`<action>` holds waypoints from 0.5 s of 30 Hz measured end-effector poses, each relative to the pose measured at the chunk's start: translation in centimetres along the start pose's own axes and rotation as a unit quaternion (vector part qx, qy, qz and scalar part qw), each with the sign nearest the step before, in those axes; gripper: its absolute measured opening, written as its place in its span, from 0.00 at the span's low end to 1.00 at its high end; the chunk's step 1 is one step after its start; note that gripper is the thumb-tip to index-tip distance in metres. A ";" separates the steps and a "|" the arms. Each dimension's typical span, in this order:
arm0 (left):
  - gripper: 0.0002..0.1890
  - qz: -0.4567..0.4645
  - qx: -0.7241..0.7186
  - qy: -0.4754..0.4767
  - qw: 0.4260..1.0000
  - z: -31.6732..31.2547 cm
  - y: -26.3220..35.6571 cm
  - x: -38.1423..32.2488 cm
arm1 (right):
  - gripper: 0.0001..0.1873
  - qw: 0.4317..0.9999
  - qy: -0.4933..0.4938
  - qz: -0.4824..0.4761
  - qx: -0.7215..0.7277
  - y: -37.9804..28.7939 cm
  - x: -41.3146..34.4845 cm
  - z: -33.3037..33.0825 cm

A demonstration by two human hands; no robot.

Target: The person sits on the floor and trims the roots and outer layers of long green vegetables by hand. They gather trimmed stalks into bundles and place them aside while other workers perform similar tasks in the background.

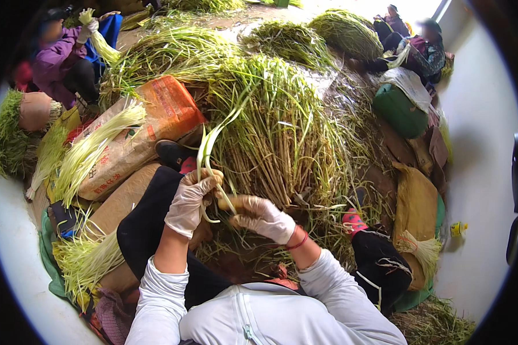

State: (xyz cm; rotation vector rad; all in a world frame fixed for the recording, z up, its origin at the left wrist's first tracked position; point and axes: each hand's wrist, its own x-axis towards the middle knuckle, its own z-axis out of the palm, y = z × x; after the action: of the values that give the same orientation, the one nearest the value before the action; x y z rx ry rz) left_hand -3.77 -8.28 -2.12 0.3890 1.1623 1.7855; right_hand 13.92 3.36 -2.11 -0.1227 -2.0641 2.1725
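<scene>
My left hand (192, 202), in a thin translucent glove, pinches a few pale green leafy shoots (208, 148). Their long leaves reach up over the heap, and a white lower end curls below my fingers. Close on the right is my gloved right hand (263, 215), its fingers blurred and bent beside a shoot's lower end; whether they grip it is unclear. Straight ahead lies a big heap of unpeeled shoots (267, 142), with brownish stalks towards me and green leaves pointing away.
Pale cleaned shoots (103, 144) rest on a printed sack (134, 142) at left; another pile (90, 263) lies below. A tied bundle (418, 250) is on a tan sack (403, 202) at right. Co-workers (60, 56) (423, 56) sit beyond. A white wall (479, 164) bounds the right.
</scene>
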 end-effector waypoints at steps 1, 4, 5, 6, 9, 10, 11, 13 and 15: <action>0.09 0.018 -0.022 0.013 1.000 -0.5 0.4 0.0 | 0.18 0.991 -0.026 0.115 0.069 0.2 0.1 0.8; 0.09 0.010 -0.100 0.118 0.988 -1.6 1.3 0.4 | 0.13 0.976 0.096 0.162 0.108 0.5 -1.7 0.9; 0.09 -0.002 -0.138 0.173 0.975 -1.7 1.4 0.5 | 0.13 0.963 0.167 0.176 0.115 0.7 -2.0 0.7; 0.09 -0.010 -0.167 0.179 0.970 -1.5 1.2 0.5 | 0.13 0.964 0.186 0.060 0.181 0.8 -2.1 0.4; 0.08 -0.065 -0.155 0.145 0.975 -0.1 0.1 0.3 | 0.11 0.960 0.247 0.050 0.124 1.5 -1.0 -0.1; 0.09 -0.046 -0.101 0.099 0.989 0.6 -0.6 -0.2 | 0.11 0.969 0.230 0.016 0.091 1.8 -0.4 0.1; 0.11 -0.051 -0.069 0.058 0.995 1.0 -0.9 -0.6 | 0.10 0.971 0.207 0.062 0.105 2.0 0.0 0.2; 0.15 -0.046 -0.030 0.015 0.998 1.8 -1.5 -0.9 | 0.11 0.981 0.190 0.020 -0.042 2.5 0.7 0.8; 0.17 -0.044 -0.040 -0.006 0.998 2.1 -1.9 -1.2 | 0.11 0.973 0.153 0.017 -0.172 2.9 0.8 1.2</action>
State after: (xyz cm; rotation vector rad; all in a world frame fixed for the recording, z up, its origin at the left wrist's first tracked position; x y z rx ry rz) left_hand -0.75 -7.91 -2.42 0.2964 1.0793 1.7452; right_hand 12.83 2.21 -4.87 -0.4984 -2.2380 1.6610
